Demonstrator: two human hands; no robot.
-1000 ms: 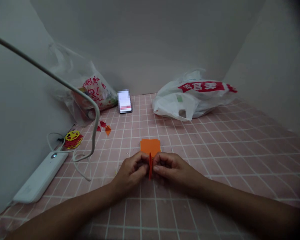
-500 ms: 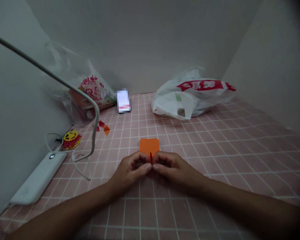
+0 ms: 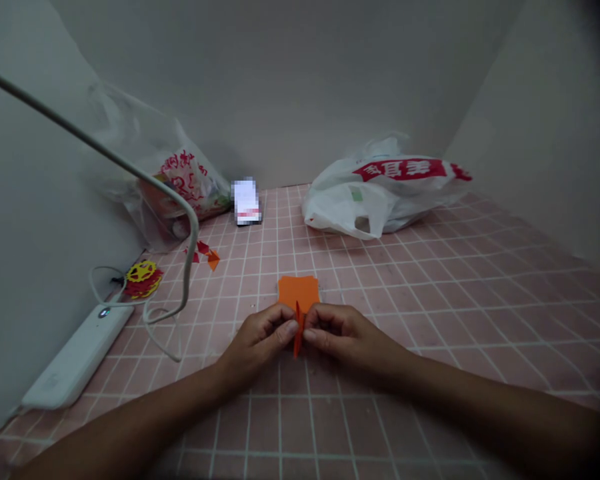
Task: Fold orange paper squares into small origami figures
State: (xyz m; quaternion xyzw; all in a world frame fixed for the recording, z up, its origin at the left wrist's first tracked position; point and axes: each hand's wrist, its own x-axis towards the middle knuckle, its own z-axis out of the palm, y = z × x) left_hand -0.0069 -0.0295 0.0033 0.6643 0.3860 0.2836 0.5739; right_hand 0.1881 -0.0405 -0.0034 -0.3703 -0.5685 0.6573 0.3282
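Observation:
A small piece of orange folded paper (image 3: 297, 343) stands nearly edge-on between my hands, with a narrow gap showing along its top. My left hand (image 3: 260, 343) pinches it from the left between thumb and fingers. From the other side, my right hand (image 3: 343, 333) is closed with thumb and fingertips at the paper's right edge. Just beyond my fingers lies a stack of orange paper squares (image 3: 299, 289), its near edge covered by the hands.
Small red and orange folded pieces (image 3: 213, 259) lie left of the stack. Yellow and red cut-outs (image 3: 143, 273) sit near a white power bank (image 3: 77, 357) and its cable (image 3: 189, 267). Behind are a phone (image 3: 247, 200), a clear bag (image 3: 180, 180) and a white bag (image 3: 380, 193).
The paper between my hands has tilted and spread a little, showing more orange where a thin dark-red edge was. My left fingertips have shifted slightly left; the right hand has barely moved.

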